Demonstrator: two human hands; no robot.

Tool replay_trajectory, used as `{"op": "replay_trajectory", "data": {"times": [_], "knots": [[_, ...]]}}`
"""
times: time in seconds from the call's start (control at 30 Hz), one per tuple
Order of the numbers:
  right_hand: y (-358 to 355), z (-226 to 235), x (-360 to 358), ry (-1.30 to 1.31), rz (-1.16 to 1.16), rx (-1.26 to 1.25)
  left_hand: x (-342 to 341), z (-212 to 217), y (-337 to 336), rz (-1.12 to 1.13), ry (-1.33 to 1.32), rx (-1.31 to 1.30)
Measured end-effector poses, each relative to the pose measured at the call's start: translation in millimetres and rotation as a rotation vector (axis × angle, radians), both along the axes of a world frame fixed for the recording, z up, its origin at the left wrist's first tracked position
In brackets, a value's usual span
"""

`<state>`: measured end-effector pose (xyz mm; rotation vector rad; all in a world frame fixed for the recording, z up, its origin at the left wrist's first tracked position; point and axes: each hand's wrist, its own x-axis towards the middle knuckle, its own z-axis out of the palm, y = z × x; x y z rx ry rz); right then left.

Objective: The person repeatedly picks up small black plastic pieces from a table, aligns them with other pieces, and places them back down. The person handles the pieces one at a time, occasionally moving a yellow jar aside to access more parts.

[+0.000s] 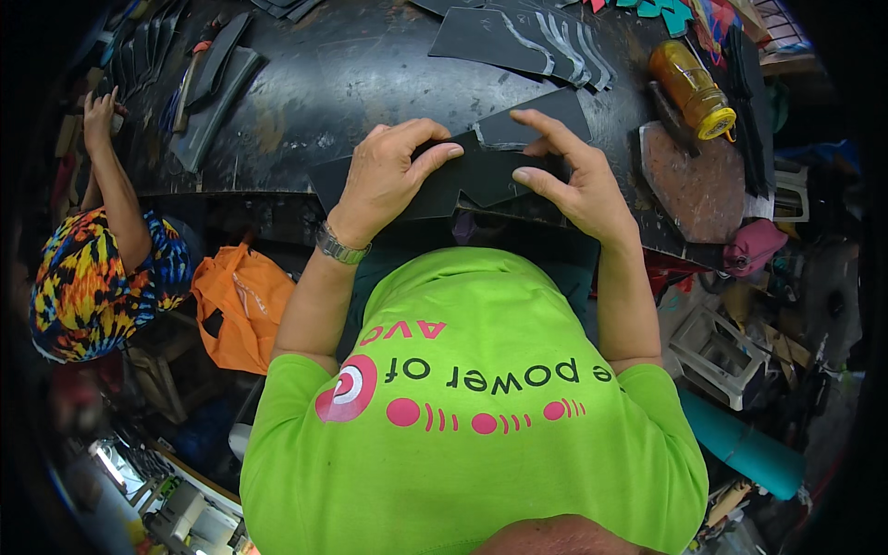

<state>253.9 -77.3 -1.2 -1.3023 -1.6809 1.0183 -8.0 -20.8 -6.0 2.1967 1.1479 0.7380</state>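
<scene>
Head view: left hand (pixel 384 176) and right hand (pixel 573 180) both pinching dark cut sheet (pixel 462 180) at near edge of black worktable (pixel 305 102). Aligning underway; more cut pieces (pixel 518 42) beyond, untouched.

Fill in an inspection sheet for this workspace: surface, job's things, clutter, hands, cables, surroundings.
Surface: dark, worn workbench, scuffed and stained.
Job's things: black cut sheet pieces at the bench's near edge.
Clutter: more dark cut pieces, an amber bottle with yellow cap, a brownish board.
Hands: left hand and right hand both grip the black pieces.
Cables: nothing seen.
Surroundings: another person's hand at the bench's left; orange bag; teal roll.
</scene>
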Motion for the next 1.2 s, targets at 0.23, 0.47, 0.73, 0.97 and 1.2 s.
{"op": "replay_trajectory", "data": {"times": [0.23,0.47,0.73,0.97,1.2], "knots": [[14,-12,-11,0.016,-0.134,-0.064,12,-9,3,0.147,-0.054,-0.084],[18,-16,-16,-0.057,-0.209,-0.069,13,-14,8,0.059,-0.017,0.004],[22,-13,-18,-0.128,-0.227,-0.050,16,-12,11,0.068,0.039,0.014],[22,-14,-18,-0.189,-0.223,-0.004,16,-14,10,0.048,0.074,0.051],[22,-17,-18,-0.219,-0.222,0.024,16,-17,7,0.038,0.135,0.119]]}}
